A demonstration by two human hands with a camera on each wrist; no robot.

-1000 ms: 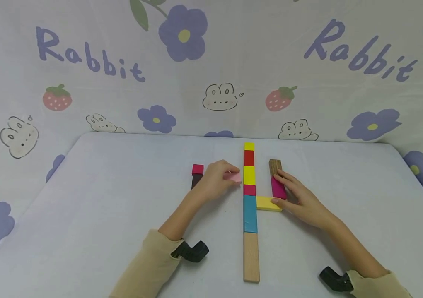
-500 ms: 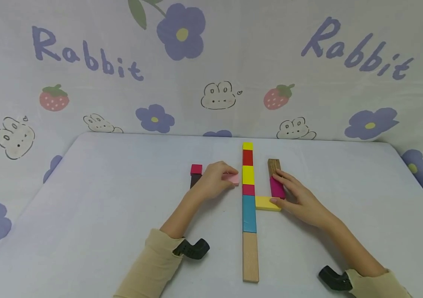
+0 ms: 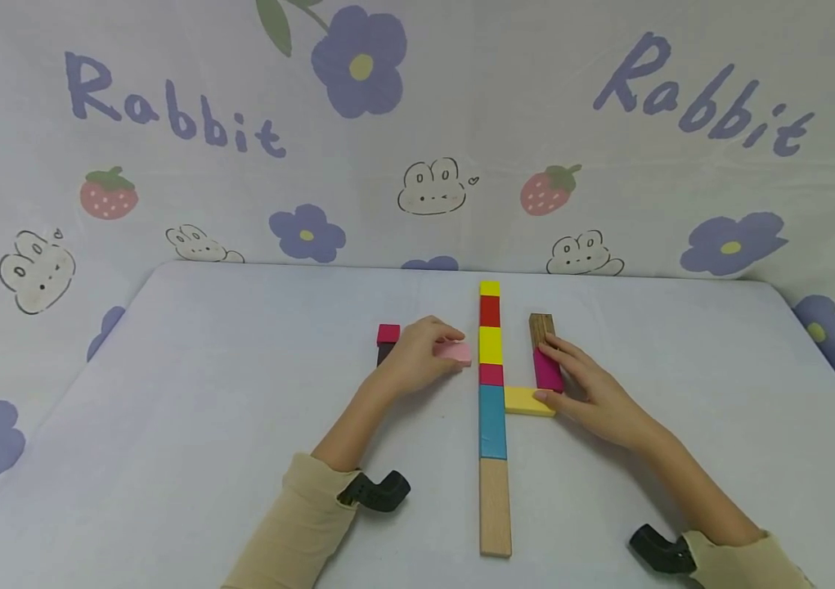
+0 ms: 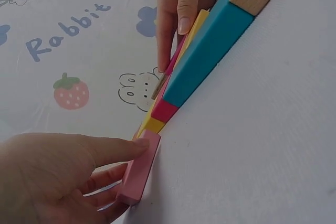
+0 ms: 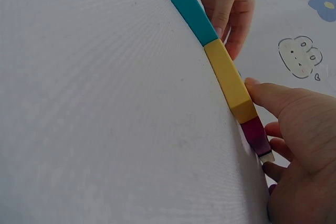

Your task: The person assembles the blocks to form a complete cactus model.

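Note:
My left hand (image 3: pixel 413 360) pinches a pink block (image 3: pixel 454 352) between thumb and fingers, a small gap to the left of a long row of blocks. In that row a blue block (image 3: pixel 493 421), a wooden block (image 3: pixel 495 507) and several red and yellow blocks lie end to end. A yellow block (image 3: pixel 527 401) sticks out rightward from the blue one. Above its outer end lies a magenta block (image 3: pixel 547 370), followed by a brown wood-grain block (image 3: pixel 541 329). My right hand (image 3: pixel 597 401) touches the yellow block with its thumb, and its fairly straight fingers rest by the magenta and brown blocks.
A dark block (image 3: pixel 385 353) with a red block (image 3: pixel 388 334) at its far end lies left of the left hand, partly hidden by it. All of this is on a white-covered table (image 3: pixel 204 393). A printed cloth (image 3: pixel 240 196) hangs behind.
The left hand has drawn slightly left with the pink block, so the gap to the row is a little wider. The right hand has stayed in place.

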